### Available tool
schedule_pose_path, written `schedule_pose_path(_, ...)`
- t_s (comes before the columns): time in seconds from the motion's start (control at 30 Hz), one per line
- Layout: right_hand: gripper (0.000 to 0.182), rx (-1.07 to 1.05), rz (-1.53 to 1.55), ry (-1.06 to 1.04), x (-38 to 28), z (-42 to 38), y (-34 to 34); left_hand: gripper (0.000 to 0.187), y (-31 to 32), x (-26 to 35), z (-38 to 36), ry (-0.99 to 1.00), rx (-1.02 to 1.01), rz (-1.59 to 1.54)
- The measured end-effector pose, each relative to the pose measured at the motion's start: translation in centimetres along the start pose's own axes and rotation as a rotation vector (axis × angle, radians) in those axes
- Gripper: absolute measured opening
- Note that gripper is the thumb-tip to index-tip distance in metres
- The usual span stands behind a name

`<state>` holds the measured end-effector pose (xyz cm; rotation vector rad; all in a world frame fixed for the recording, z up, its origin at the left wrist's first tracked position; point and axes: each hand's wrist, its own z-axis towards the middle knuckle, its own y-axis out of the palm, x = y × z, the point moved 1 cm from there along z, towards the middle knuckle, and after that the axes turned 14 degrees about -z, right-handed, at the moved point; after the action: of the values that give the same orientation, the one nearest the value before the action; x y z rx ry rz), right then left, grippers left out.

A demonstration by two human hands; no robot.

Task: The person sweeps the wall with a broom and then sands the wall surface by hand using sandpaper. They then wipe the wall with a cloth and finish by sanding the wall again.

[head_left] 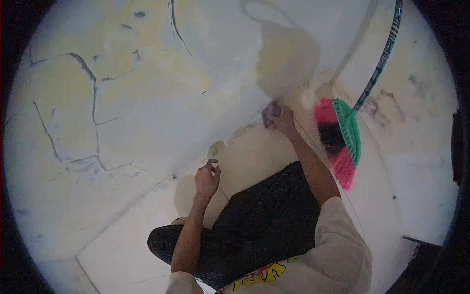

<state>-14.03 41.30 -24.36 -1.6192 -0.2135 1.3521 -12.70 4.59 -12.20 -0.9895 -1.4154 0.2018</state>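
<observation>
My right hand [284,119] is closed around a dark purplish object [269,115], held low against the foot of the wall [161,98] where it meets the tiled floor [254,152]. What the object is cannot be made out. Nearer to me and to the left, my left hand [207,180] hovers by the wall's base with its fingers bent and somewhat apart, nothing visible in it. Right of my right forearm is a broom [350,127] with a green head and red and black bristles.
Long cracks and yellowish patches mark the wall. The broom's dark handle [384,54] rises to the upper right. My bent legs [264,210] in dark trousers are close below my hands. A dark object [426,259] stands at the lower right edge.
</observation>
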Motion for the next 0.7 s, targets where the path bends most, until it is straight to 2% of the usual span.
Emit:
schedule_pose_path(0.07,0.031,0.041,-0.036,-0.073,0.9,-0.1,1.3,0.023,-0.1,0.2,-0.2,-0.001,-0.010,-0.038)
schedule_pose_path(0.13,0.027,0.294,-0.599,-0.232,-1.9,-1.1,-0.8,0.024,0.1,-0.2,-0.4,0.018,-0.006,-0.029)
schedule_pose_path(0.17,0.027,0.294,-0.597,-0.234,-2.5,-1.0,-2.0,0.024,0.1,-0.4,-0.3,0.043,0.005,-0.022)
schedule_pose_path(0.23,0.028,0.094,-0.171,0.081,-2.6,-0.4,-4.0,0.023,0.0,-0.5,-0.3,0.038,0.009,-0.012)
schedule_pose_path(0.27,0.028,0.095,-0.171,0.077,-3.3,-0.5,-4.2,0.023,0.0,-0.5,-0.3,0.032,0.006,0.000)
schedule_pose_path(0.33,0.037,-0.283,-0.184,0.056,-3.3,-1.1,-3.6,0.023,0.1,-0.4,0.1,0.021,0.006,0.007)
schedule_pose_path(0.4,0.039,-0.211,-0.103,0.069,-2.1,-0.7,-3.0,0.023,0.4,-0.7,-0.3,0.006,-0.006,0.021)
schedule_pose_path(0.47,0.040,-0.128,-0.014,0.079,-1.2,-0.4,-1.8,0.023,0.4,-0.9,-0.3,0.076,0.012,0.021)
schedule_pose_path(0.63,0.038,0.144,-0.227,-0.140,-0.2,-1.0,1.1,0.026,0.0,-0.2,0.0,-0.020,-0.012,-0.040)
schedule_pose_path(0.67,0.038,0.139,-0.228,-0.137,0.8,-0.7,1.6,0.025,0.1,-0.3,-0.2,-0.026,-0.017,-0.030)
schedule_pose_path(0.7,0.041,0.071,-0.157,-0.006,1.0,0.1,1.3,0.025,0.2,-0.5,-0.3,-0.027,-0.021,-0.027)
